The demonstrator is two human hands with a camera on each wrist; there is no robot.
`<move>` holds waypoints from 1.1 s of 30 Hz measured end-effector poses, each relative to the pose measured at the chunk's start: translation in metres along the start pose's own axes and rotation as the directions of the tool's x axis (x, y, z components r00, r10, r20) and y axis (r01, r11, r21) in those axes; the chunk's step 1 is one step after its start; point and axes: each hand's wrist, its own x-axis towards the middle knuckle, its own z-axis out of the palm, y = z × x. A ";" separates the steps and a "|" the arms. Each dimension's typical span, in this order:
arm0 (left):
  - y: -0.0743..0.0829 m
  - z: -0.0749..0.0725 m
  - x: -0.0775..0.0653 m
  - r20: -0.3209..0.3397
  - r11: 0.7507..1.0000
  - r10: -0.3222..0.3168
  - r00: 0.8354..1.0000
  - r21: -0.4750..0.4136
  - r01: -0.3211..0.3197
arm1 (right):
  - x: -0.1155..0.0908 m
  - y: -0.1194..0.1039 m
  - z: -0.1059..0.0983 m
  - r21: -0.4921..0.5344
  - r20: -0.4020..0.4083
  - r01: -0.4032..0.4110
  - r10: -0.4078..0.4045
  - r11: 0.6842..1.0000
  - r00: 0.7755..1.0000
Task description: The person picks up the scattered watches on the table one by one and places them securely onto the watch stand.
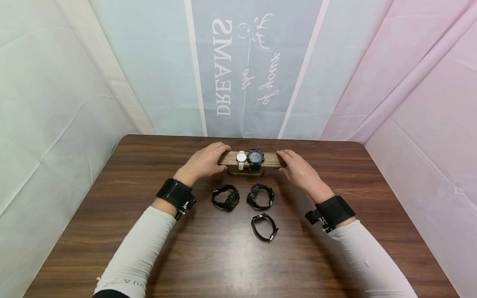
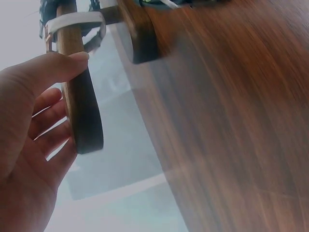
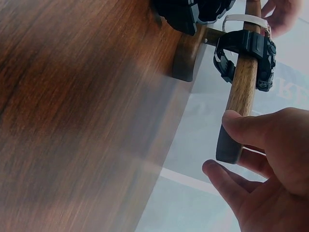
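A wooden T-shaped watch stand point(image 1: 273, 159) stands near the table's back edge, its bar running left to right. Around the middle of the bar sit a white watch point(image 1: 241, 157) and a bulky black watch point(image 1: 255, 157) side by side. My left hand point(image 1: 204, 162) grips the bar's left end, thumb on the near side and fingers behind, as the left wrist view shows. At the other end my right hand point(image 1: 301, 171) pinches the bar between thumb and fingers; its lower fingers spread past the tip in the right wrist view.
In front of the stand lie a black watch point(image 1: 225, 197) on the left, another black watch point(image 1: 260, 196) on the right, and a slim black watch point(image 1: 264, 227) nearer me. The dark wooden table point(image 1: 238, 265) ends at a printed curtain point(image 1: 253, 74) behind the stand.
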 end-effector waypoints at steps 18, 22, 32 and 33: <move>0.000 -0.013 -0.040 -0.084 0.997 0.045 0.995 0.065 -0.039 | 0.001 0.003 0.000 0.026 -0.023 0.015 -0.015 1.000 1.000; 0.006 -0.015 -0.047 -0.098 0.994 0.086 0.991 0.083 -0.078 | 0.001 0.003 0.000 0.023 -0.026 0.017 -0.016 1.000 1.000; 0.025 -0.017 -0.059 -0.116 0.980 0.178 0.977 0.110 -0.165 | 0.003 0.001 0.002 0.023 -0.026 0.022 -0.022 0.999 0.999; 0.027 -0.016 -0.060 -0.116 0.979 0.183 0.976 0.108 -0.170 | 0.003 0.001 0.002 0.022 -0.025 0.021 -0.021 1.000 0.999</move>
